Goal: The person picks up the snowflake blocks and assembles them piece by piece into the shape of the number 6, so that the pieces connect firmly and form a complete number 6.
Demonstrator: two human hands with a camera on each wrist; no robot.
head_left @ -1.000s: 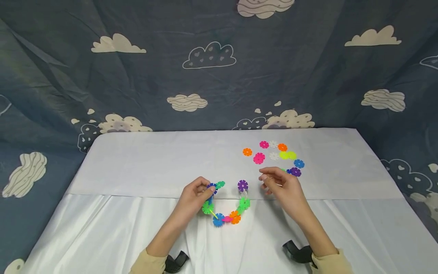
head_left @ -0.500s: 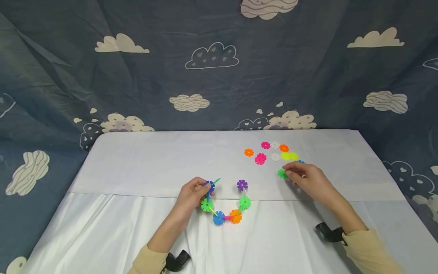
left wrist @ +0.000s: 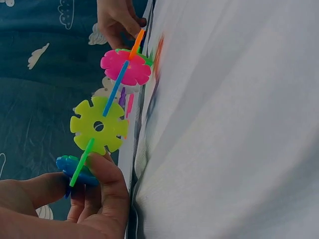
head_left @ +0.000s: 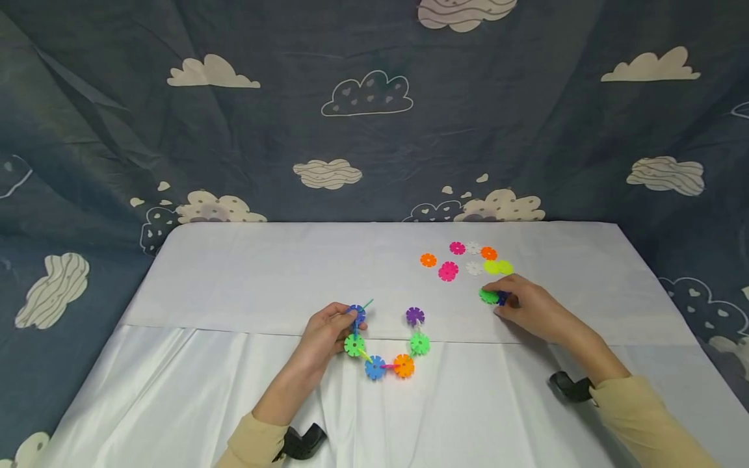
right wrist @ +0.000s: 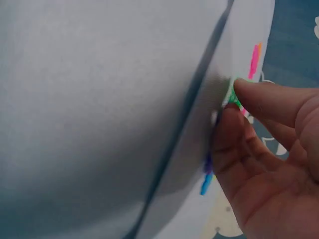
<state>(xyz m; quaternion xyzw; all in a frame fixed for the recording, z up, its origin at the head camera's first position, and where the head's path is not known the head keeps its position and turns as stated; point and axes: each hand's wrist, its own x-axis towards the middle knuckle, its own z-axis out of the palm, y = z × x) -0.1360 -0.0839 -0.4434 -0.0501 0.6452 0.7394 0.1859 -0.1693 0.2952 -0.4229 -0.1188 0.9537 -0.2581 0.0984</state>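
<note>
A chain of slotted plastic snowflake discs (head_left: 404, 366) forms a U above the white cloth, in green, blue, pink, orange, white and purple. My left hand (head_left: 328, 335) pinches the blue snowflake disc (head_left: 356, 314) at its left end, where a teal disc (head_left: 367, 303) sticks out edge-on. In the left wrist view, a yellow-green disc (left wrist: 84, 124) of the chain rises just beyond the fingertips. My right hand (head_left: 529, 305) is at the loose pieces, thumb and finger pinching a green snowflake disc (head_left: 488, 296). A dark blue disc (head_left: 502, 298) shows partly beneath the fingers.
Loose discs lie beyond the right hand: orange (head_left: 428, 260), pink (head_left: 448, 271), white (head_left: 474, 268) and yellow (head_left: 497, 267), among others. A white cloth (head_left: 246, 279) covers the table, with a cloud-patterned dark curtain (head_left: 363, 143) behind it. Each wrist carries a black camera mount (head_left: 570, 388).
My right hand has moved right and away from me to the loose discs, reaching the green one. The left hand keeps hold of the chain, whose teal end disc has turned edge-on.
</note>
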